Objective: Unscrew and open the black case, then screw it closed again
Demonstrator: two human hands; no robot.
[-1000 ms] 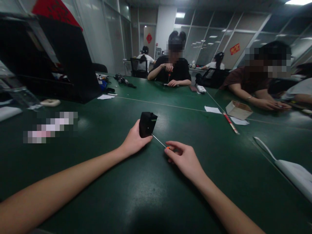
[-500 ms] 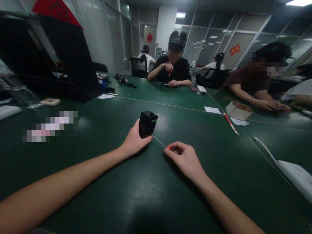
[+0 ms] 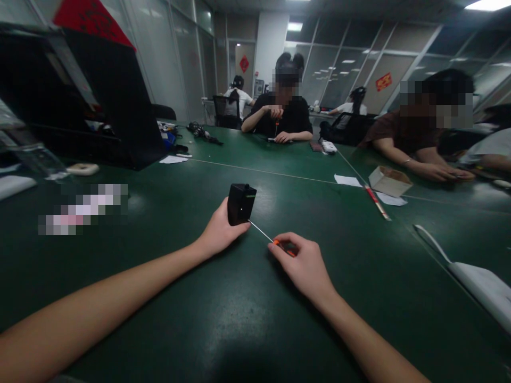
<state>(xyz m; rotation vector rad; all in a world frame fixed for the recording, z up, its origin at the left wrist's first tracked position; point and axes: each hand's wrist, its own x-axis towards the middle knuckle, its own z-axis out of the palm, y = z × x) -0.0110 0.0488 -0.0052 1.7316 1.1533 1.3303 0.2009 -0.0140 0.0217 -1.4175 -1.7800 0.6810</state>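
Note:
My left hand (image 3: 220, 230) is closed around a small black box (image 3: 240, 205) with a knob on top and a green strip near its upper edge. The thumb lies along the box's lower front. In my right hand (image 3: 301, 258) is a screwdriver (image 3: 284, 248) with an orange and black handle, pinched between thumb and fingers. Its thin metal shaft points up and left, and the tip meets the box's lower right corner. Whether the tip sits in a screw is too small to tell. Both hands are just above the green table (image 3: 235, 303).
A white open box (image 3: 390, 181) and a red-and-white strip (image 3: 377, 202) lie to the right. At the right edge is a white device with a strap (image 3: 481, 287). A large black panel (image 3: 115, 101) stands at left. Across the table, a person (image 3: 279, 114) holds another screwdriver.
My right-hand fingers have shifted on the screwdriver, and more of its handle shows. The black box has turned slightly; the left hand keeps its hold.

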